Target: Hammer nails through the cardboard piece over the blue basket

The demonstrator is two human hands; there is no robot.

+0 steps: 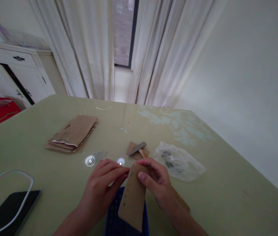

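My right hand (156,180) grips a brown cardboard piece (132,200) near its top, thumb on the face turned to me. Small holes run down the cardboard's left side, and small bits show in a hole near the top. My left hand (106,180) is closed in a pinch at the card's upper left edge; what its fingertips hold is hidden. Below the card is a blue perforated basket (114,209). Beyond my hands lies a hammer (139,149) on a small cardboard scrap (131,148), its wooden handle running under my right hand.
Several nails (96,158) lie left of my hands. A clear plastic bag (183,162) with dark metal pieces is at the right. Stacked perforated cardboard (73,132) sits farther back left. A dark tablet-like device (11,209) and white cable (29,186) occupy the near left.
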